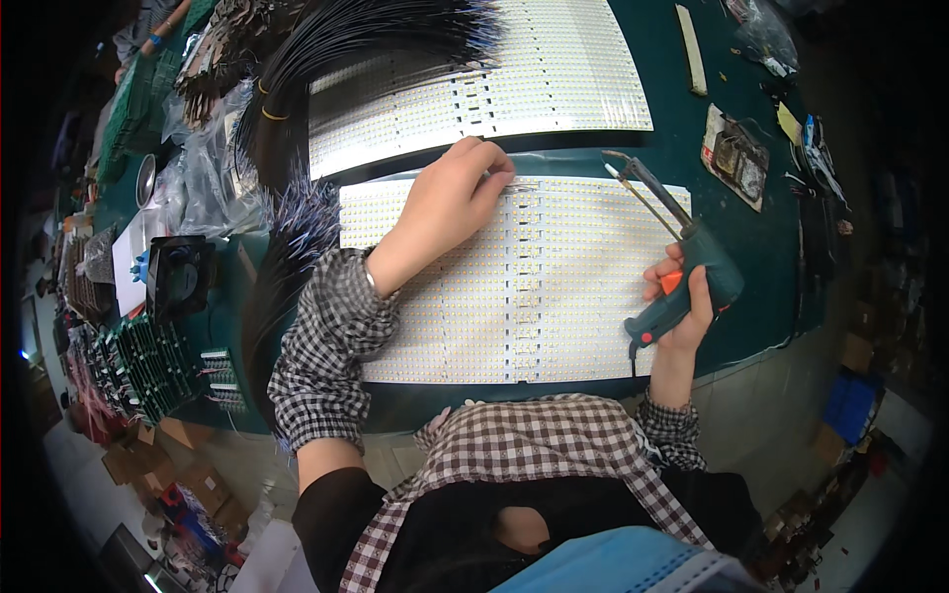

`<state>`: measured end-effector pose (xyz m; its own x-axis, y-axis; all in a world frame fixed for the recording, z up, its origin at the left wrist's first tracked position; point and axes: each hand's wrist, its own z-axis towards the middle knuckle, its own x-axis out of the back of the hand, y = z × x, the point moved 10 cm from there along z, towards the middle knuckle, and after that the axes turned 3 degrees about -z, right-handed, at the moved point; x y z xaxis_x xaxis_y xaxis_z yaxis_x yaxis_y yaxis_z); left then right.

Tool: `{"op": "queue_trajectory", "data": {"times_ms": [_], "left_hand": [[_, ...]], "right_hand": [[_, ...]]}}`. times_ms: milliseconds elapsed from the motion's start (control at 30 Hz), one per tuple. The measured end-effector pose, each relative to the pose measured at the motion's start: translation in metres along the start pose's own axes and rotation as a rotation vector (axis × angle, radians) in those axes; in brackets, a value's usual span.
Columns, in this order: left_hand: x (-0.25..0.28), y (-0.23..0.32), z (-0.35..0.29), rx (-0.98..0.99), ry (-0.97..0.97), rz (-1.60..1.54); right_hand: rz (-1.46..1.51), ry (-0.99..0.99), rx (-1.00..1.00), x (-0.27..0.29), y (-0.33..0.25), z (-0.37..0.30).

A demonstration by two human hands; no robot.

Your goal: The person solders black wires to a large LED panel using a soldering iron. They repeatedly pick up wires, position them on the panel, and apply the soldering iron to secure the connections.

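A white panel of LED boards (pixel 593 316), dotted with rows of small LEDs, lies flat on the table before me. Over its far edge, left of the middle, my left hand (pixel 450 198) is closed in a pinch by the column of small parts. Whatever sits between those fingertips is too small to make out. My right hand (pixel 700 301) grips a dark green soldering gun (pixel 714 265) with an orange trigger, above the panel's right side. The gun's tip points up and to the left, apart from the panel.
Behind lies a second LED panel (pixel 583 69), partly covered by a bundle of black wires (pixel 366 40). A black fan (pixel 185 277) and stacked green circuit boards (pixel 148 371) stand left. At right are a tray of dark, resin-like material (pixel 736 158) and a pale strip (pixel 691 49).
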<state>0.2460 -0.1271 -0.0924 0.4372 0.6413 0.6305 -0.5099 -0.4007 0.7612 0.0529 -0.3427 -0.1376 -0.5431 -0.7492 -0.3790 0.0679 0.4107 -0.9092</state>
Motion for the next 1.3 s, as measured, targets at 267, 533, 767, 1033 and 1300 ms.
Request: {"op": "queue_trajectory", "data": {"times_ms": [267, 533, 767, 1033, 1300], "left_hand": [[-0.002, 0.0, -0.001, 0.107, -0.085, -0.068], [-0.014, 0.0, 0.005, 0.092, -0.178, 0.043], [-0.01, 0.007, 0.008, 0.046, -0.071, 0.169], [-0.008, 0.004, 0.005, 0.033, 0.033, 0.177], [-0.017, 0.027, -0.004, -0.084, 0.1, 0.385]], "right_hand": [[-0.001, -0.009, 0.0, -0.001, 0.004, 0.002], [0.034, -0.003, -0.007, 0.001, 0.005, 0.003], [0.011, 0.012, -0.007, 0.001, 0.005, 0.003], [0.01, 0.017, -0.013, -0.001, 0.007, 0.004], [0.006, 0.02, -0.014, -0.002, 0.006, 0.004]]}}
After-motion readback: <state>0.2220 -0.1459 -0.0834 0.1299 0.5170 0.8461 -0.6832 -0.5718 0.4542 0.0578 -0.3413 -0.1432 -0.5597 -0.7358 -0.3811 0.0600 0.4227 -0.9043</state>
